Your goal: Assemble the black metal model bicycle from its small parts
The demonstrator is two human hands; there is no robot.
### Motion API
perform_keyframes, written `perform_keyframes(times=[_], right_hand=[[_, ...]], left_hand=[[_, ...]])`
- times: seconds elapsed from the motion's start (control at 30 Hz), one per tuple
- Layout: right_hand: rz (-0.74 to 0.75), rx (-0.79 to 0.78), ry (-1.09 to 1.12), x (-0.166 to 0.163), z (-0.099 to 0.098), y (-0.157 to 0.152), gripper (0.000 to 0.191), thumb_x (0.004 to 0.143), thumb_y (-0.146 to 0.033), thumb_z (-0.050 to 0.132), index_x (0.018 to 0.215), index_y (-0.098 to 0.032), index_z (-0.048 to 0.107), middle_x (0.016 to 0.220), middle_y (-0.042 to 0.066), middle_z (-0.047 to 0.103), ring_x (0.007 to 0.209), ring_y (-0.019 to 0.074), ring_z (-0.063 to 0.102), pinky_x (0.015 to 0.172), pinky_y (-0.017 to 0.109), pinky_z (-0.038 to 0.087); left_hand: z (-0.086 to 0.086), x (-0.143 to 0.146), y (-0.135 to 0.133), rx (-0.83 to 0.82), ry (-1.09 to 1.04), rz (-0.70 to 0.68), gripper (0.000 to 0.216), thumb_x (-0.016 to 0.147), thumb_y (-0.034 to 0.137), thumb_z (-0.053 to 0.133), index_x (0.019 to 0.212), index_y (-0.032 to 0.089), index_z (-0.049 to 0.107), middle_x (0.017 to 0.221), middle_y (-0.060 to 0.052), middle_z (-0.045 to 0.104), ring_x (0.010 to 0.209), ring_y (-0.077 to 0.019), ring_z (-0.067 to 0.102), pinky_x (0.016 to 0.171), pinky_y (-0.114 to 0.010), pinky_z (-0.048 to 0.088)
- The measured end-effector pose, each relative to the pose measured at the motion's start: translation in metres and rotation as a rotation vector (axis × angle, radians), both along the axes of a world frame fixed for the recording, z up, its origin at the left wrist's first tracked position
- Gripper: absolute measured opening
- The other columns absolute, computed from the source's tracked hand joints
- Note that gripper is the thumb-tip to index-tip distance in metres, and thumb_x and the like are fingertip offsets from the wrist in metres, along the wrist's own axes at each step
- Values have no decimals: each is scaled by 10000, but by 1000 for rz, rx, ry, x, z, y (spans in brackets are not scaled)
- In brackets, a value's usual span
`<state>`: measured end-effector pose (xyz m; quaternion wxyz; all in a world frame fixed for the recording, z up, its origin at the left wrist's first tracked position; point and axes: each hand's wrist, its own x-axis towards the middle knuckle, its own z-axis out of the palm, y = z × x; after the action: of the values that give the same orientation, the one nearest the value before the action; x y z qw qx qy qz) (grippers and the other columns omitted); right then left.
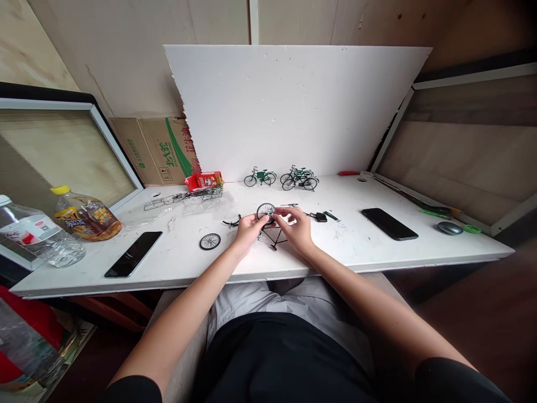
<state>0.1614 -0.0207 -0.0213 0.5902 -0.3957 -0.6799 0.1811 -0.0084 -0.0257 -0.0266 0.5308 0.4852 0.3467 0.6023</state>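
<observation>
Between my hands a small black spoked model-bicycle wheel point(264, 210) is held upright, just above the table. My left hand point(249, 229) grips its lower left side between thumb and fingers. My right hand point(298, 228) pinches at its right side near the hub; the exact contact is too small to tell. Directly below the hands is a thin black model-bicycle frame point(274, 245), partly hidden by them. A second spoked wheel point(210, 241) lies flat left of my left hand. A curved black mudguard-like part point(231, 223) lies behind that hand.
Small black and green parts point(321, 216) lie right of my hands. Model bicycles point(260, 177) stand at the back, before a white board point(293, 106). Phones point(133, 254) point(389, 224) lie on either side. Bottles point(86, 215), wire-like parts point(184, 197) and a red packet point(203, 181) are leftward; a mouse point(450, 228) is rightward.
</observation>
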Motion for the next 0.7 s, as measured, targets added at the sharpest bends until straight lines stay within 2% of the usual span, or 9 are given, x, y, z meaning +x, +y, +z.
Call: perform_keyframes(times=[0.13, 0.27, 0.33, 0.5, 0.7], right_hand=[[18, 52, -48, 0, -4, 2, 150, 959, -393, 732, 977, -273, 821, 985, 75, 821, 978, 289, 660, 792, 427, 517], [36, 92, -101, -1, -6, 5, 124, 978, -360, 714, 988, -288, 815, 1003, 59, 818, 1013, 291, 661, 962, 484, 504], [38, 96, -120, -1, -7, 6, 115, 979, -351, 711, 987, -292, 809, 1010, 58, 812, 1013, 290, 664, 1000, 500, 485], [34, 128, -116, -2, -8, 5, 100, 976, -341, 712, 984, -292, 799, 992, 62, 799, 1017, 293, 655, 987, 494, 480], [29, 131, -137, -2, -7, 4, 116, 985, -339, 684, 980, -285, 786, 988, 65, 786, 995, 288, 660, 964, 487, 491]], left_hand=[[0, 0, -1, 19, 16, -25, 405, 759, 468, 903, 968, 137, 800, 1004, -115, 810, 924, -217, 732, 920, -355, 545], [3, 0, -3, 30, 26, -21, 383, 764, 461, 903, 943, 138, 803, 990, -108, 809, 918, -214, 722, 906, -342, 542], [4, -1, -4, 38, 37, -19, 371, 773, 462, 897, 929, 138, 805, 975, -104, 808, 911, -215, 719, 906, -344, 543], [7, 0, -6, 55, 27, -11, 361, 783, 449, 894, 958, 146, 806, 1012, -107, 809, 963, -230, 724, 952, -365, 543], [8, 1, -7, 63, 5, 9, 385, 770, 443, 908, 998, 156, 792, 1037, -103, 806, 960, -226, 729, 937, -353, 557]])
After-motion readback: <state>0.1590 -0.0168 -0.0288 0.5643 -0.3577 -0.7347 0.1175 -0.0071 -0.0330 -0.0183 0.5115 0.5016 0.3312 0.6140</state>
